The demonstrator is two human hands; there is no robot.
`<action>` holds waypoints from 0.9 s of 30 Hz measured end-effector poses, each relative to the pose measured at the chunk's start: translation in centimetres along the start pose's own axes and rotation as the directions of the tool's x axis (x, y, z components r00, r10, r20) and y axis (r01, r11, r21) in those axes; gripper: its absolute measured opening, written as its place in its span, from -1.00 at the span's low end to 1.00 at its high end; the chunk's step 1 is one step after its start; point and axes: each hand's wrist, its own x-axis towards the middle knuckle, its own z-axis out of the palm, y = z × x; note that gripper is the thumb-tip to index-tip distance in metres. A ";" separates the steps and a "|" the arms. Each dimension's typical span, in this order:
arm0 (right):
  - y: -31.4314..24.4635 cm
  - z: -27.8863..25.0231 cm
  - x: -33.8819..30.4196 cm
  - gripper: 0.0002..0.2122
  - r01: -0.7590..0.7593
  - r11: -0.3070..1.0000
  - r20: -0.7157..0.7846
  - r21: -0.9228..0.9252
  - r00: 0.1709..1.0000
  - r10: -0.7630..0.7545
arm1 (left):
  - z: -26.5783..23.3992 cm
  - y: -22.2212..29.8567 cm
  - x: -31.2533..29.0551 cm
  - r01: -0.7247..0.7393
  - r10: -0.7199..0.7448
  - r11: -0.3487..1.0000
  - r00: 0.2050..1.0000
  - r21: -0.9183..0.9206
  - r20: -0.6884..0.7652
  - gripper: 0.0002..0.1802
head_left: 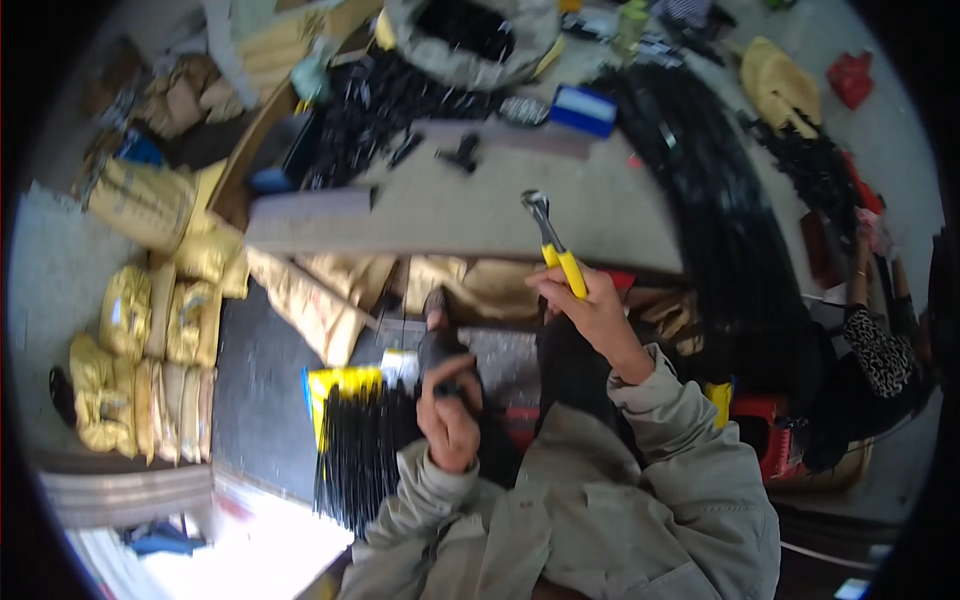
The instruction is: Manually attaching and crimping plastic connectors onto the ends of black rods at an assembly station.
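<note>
My right hand (598,318) is closed round the yellow handles of a pair of pliers (561,256), whose rounded metal head points up over the table's near edge. Lower and to the left, above my lap, my left hand (450,415) has its fingers curled round a small black piece (449,389); most of that piece is hidden, so its kind does not show. Beside my left forearm hangs a bundle of long thin black strips (362,450). On the table (440,215) ahead lie a black T-shaped piece (459,153) and a heap of small black parts (385,100).
A thick bundle of long black strips (715,190) drapes over the table's right side. Behind stand a blue box (583,110) and a pale sack (410,50). Stuffed yellow-brown bags (190,320) line the left. At far right another person's patterned sleeve (880,350) shows near a red stool (765,435).
</note>
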 end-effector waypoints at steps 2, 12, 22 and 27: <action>0.4 -2.2 5.2 -0.87 0.250 0.939 -0.161 -0.238 0.943 -0.291 | 0.4 0.1 0.1 -0.017 0.016 1.000 0.999 0.012 0.035 -0.40; 0.1 -5.1 25.4 -0.82 -0.096 0.381 -0.259 -0.920 0.878 -0.403 | -1.1 -1.9 0.3 0.015 -0.008 0.976 0.999 -0.216 0.032 -0.56; 2.6 -5.5 29.2 -0.80 -0.063 0.272 -0.163 -0.960 0.917 -0.363 | -1.7 -2.8 2.2 0.111 -0.105 0.968 0.994 -0.224 0.039 -0.33; 2.6 -5.5 29.5 -0.81 -0.077 0.184 -0.139 -0.980 0.924 -0.356 | -1.5 -3.0 2.2 0.098 -0.094 0.956 0.995 -0.278 0.026 -0.38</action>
